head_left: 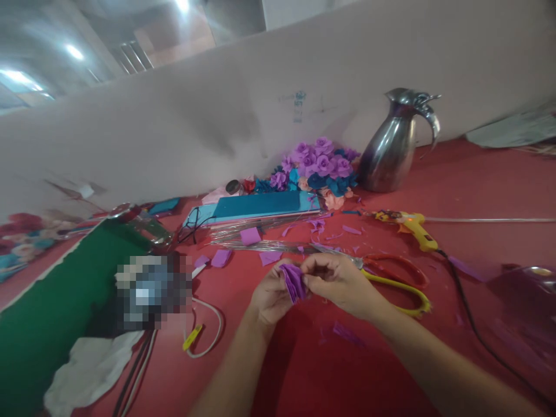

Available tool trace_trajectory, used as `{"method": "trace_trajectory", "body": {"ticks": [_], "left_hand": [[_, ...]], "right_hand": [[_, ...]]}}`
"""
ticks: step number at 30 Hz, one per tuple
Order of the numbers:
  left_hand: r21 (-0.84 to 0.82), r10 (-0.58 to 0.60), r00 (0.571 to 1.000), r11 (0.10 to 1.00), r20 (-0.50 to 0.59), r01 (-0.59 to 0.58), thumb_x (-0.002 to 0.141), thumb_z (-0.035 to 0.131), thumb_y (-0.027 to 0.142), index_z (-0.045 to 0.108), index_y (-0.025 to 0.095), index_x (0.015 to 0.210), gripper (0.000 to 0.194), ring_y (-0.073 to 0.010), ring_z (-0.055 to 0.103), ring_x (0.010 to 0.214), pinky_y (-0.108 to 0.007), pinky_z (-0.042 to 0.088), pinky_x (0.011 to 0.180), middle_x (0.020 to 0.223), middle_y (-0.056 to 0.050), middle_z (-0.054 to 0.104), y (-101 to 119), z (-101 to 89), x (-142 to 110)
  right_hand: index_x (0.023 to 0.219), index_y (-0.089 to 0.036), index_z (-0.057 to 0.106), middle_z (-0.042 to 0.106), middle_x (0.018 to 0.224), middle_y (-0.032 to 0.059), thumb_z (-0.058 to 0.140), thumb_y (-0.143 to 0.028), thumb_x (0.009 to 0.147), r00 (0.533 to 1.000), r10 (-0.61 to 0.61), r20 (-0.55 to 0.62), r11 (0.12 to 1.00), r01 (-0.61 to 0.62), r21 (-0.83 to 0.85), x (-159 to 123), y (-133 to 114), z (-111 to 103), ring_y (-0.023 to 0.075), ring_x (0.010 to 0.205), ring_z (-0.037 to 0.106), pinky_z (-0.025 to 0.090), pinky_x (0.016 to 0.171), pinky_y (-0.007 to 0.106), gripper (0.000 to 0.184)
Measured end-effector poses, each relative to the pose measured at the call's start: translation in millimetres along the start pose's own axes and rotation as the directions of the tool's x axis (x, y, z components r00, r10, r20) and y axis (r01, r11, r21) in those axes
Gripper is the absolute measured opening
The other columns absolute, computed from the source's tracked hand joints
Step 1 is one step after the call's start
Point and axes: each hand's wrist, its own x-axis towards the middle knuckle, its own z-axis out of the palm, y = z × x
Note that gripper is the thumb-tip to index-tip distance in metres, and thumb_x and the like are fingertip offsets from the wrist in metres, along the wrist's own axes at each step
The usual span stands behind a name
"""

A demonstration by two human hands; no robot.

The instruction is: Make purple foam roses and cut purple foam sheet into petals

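A stack of folded purple crepe paper (294, 284) is held up between my two hands over the red table. My left hand (271, 292) is closed around its left side. The fingertips of my right hand (336, 284) pinch its right edge. Just behind my right hand lie scissors (402, 292) with one red and one yellow handle. Several cut purple paper pieces (221, 258) are scattered beyond my hands. A bundle of thin wires (278, 246) lies among them.
Purple paper roses (324, 159) pile up by the wall, beside a metal jug (388, 145). A yellow glue gun (414, 229) with a black cord rests at right. Blue paper sheets (260, 202) lie behind the wires. A green panel (56, 295) stands at left, near a white cable (219, 324).
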Motion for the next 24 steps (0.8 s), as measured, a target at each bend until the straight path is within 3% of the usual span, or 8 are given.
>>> {"method": "trace_trajectory", "body": {"ticks": [5,12,18,24], "left_hand": [[0.030,0.017,1.000,0.999,-0.010,-0.016,0.046,0.082,0.014,0.051,0.014,0.061,0.035,-0.0090,0.057,0.050,-0.021,0.043,0.050,0.060,0.004,0.060,1.0,-1.8,-0.9],[0.087,0.053,0.998,0.995,0.046,-0.057,0.049,0.083,0.020,0.047,0.015,0.050,0.036,-0.0085,0.052,0.051,-0.021,0.040,0.048,0.056,0.003,0.053,2.1,-5.7,-0.6],[0.086,0.086,0.996,0.992,0.024,-0.088,0.051,0.083,0.024,0.050,0.015,0.054,0.034,-0.0079,0.050,0.052,-0.020,0.038,0.050,0.058,0.004,0.053,3.6,-0.9,-0.8],[-0.003,0.082,0.996,0.997,-0.042,-0.082,0.051,0.082,0.017,0.058,0.015,0.064,0.028,-0.0085,0.052,0.057,-0.023,0.042,0.062,0.059,0.004,0.056,0.3,-5.8,3.2]], "right_hand": [[0.067,-0.017,0.057,0.050,0.059,-0.0048,0.057,-0.016,0.068,1.000,-0.015,0.010,1.000,0.016,-0.024,-0.7,0.3,0.3,0.0071,0.054,0.043,0.036,0.052,0.019,0.001],[0.073,-0.018,0.059,0.056,0.068,-0.0034,0.054,-0.011,0.066,0.997,-0.050,0.057,0.997,0.053,-0.050,-4.6,0.1,3.9,0.0085,0.060,0.050,0.041,0.058,0.020,0.011],[0.074,-0.019,0.057,0.054,0.068,-0.0037,0.052,-0.012,0.072,0.989,-0.142,-0.033,0.985,0.138,-0.103,-6.0,0.0,6.4,0.0090,0.060,0.047,0.039,0.057,0.021,0.009],[0.079,-0.020,0.057,0.060,0.077,-0.0018,0.053,-0.008,0.068,0.977,-0.210,0.038,0.969,0.213,-0.127,-7.1,-1.6,7.8,0.0125,0.073,0.055,0.044,0.070,0.025,0.017]]}}
